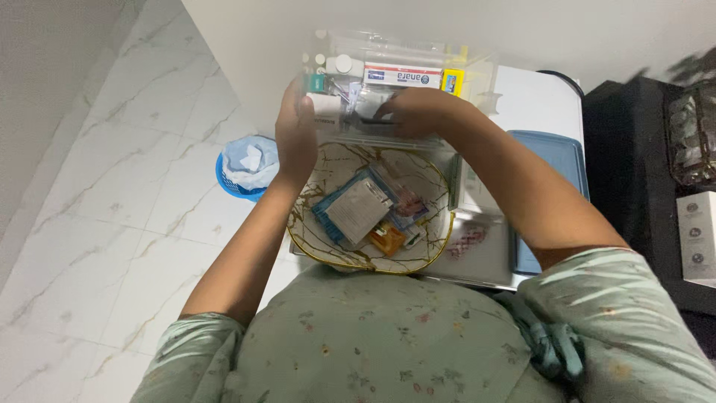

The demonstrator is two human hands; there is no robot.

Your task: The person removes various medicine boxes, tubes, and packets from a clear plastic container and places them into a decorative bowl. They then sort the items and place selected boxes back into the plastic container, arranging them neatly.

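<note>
A clear plastic box (pixel 477 78) stands at the back of a white surface, filled with small bottles, a long white carton (pixel 403 76) and a yellow pack (pixel 452 80). My left hand (pixel 296 133) presses against the box's left front side. My right hand (pixel 416 110) reaches into the box from the front, fingers curled over something dark that I cannot make out. In front of the box sits an oval white tray with gold veins and a gold rim (pixel 313 231). It holds several flat sachets, among them a grey one (pixel 361 212) and an orange one (pixel 388 239).
A blue basket with a white liner (pixel 246 166) stands on the marble floor to the left. A blue lid or tray (pixel 559 157) lies to the right on the white surface. A black table with a clear container (pixel 692 142) and a white box (pixel 697 237) is at the far right.
</note>
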